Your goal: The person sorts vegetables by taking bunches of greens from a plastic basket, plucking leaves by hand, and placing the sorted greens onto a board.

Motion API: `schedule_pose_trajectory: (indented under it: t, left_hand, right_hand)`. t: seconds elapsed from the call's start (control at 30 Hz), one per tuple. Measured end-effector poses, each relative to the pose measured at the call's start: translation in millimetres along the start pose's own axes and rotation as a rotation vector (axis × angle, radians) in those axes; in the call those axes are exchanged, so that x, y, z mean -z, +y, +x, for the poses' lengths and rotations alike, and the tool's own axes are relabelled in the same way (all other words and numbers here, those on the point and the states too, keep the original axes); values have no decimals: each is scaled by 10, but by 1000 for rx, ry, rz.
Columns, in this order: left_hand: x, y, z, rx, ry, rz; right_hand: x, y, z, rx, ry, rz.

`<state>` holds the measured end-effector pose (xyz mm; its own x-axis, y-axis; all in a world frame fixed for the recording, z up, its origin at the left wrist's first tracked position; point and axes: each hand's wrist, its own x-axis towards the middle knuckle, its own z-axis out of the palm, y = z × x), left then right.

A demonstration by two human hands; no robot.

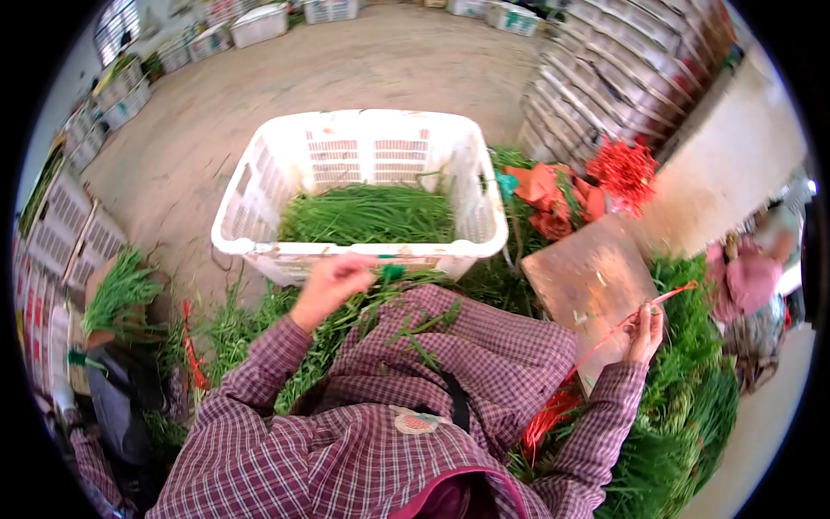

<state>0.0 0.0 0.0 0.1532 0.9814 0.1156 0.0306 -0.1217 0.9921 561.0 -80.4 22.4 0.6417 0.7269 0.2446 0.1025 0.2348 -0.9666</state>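
My left hand (339, 284) is slightly blurred by the front rim of a white plastic basket (303, 248), its fingers curled together; anything in them is too small to tell. Long green stalks (372, 212) lie inside the basket. On the right, my right hand (644, 333) pinches a thin red strip (679, 292), which trails down over a worn board (588, 281). More red strips (549, 419) hang beside my lap. Loose green pieces (419, 333) lie on my checkered clothing.
Leafy greens (674, 415) are heaped at the right, near a red bundle (622, 173) and stacked crates (605, 78). Another person in pink (748, 272) is at the far right. White crates (259, 26) line the back and left. A co-worker's dark-clothed leg (125, 402) shows at lower left.
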Motion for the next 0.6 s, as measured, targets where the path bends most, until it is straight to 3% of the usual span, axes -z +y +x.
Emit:
schedule_pose_trajectory:
  t: [0.07, 0.1, 0.17, 0.23, 0.27, 0.3, 0.37, 0.43, 0.47, 0.5, 0.53, 0.6]
  left_hand:
    - [261, 87, -156, 4, 170, 129]
    - [466, -285, -251, 92, 313, 26]
    - [1150, -250, -190, -25, 496, 143]
    - [1771, -488, -117, -80, 669, 266]
    - [1908, -589, -144, -58, 740, 391]
    - [1972, -634, -132, -33, 758, 380]
    - [2192, -629, -55, -144, 856, 846]
    - [2536, -1005, 86, -95, 858, 857]
    - [2639, -1242, 199, -119, 863, 882]
    - [2703, -1406, 270, -143, 868, 906]
    - [2568, -1075, 332, 94, 822, 959]
    - [2478, -1005, 441, 175, 832, 995]
  right_hand:
    - [102, 446, 388, -59, 50, 80]
    - [172, 358, 688, -98, -31, -60]
    - [-52, 918, 848, -211, -62, -242]
    - [55, 1416, 1244, -253, -147, -857]
    - [313, 1698, 1543, 162, -136, -1220]
    - [73, 1505, 1594, 175, -162, -1237]
    - [-716, 781, 1383, 299, -393, -1227]
    - [-1708, 353, 1110, 312, -626, -1041]
    - [-2179, 367, 1038, 214, -671, -832]
    - [-2699, 336, 892, 312, -778, -790]
    - [-3238, 223, 687, 244, -908, -848]
    - [-4110, 454, 438, 224, -1083, -788]
